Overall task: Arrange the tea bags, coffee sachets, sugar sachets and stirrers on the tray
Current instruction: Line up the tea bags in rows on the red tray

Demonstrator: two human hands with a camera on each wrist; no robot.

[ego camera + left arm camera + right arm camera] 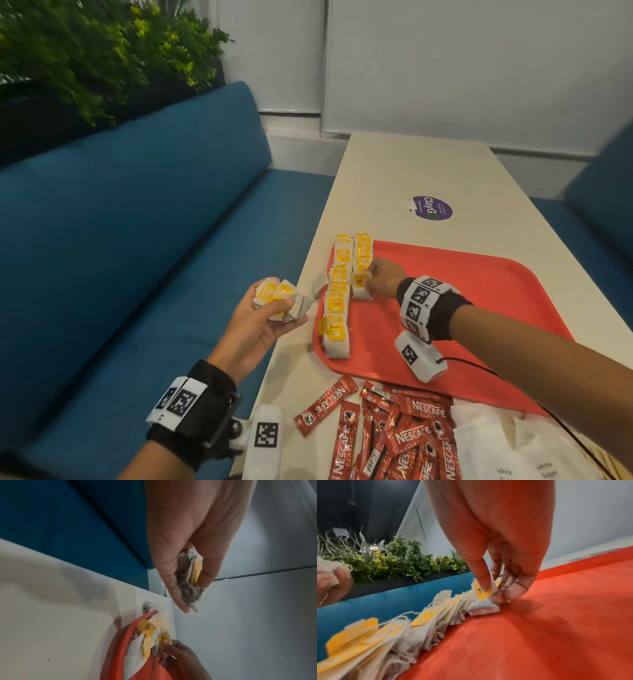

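Tea bags partly laid on tray point(479, 291).
Right hand point(385, 277) pinches one tea bag point(360, 286); left hand point(255, 317) grips a bundle of tea bags point(277, 298).

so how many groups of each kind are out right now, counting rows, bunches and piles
tea bag rows on the tray: 2
tea bag bunch in the left hand: 1
coffee pile: 1
sugar pile: 1
total: 5
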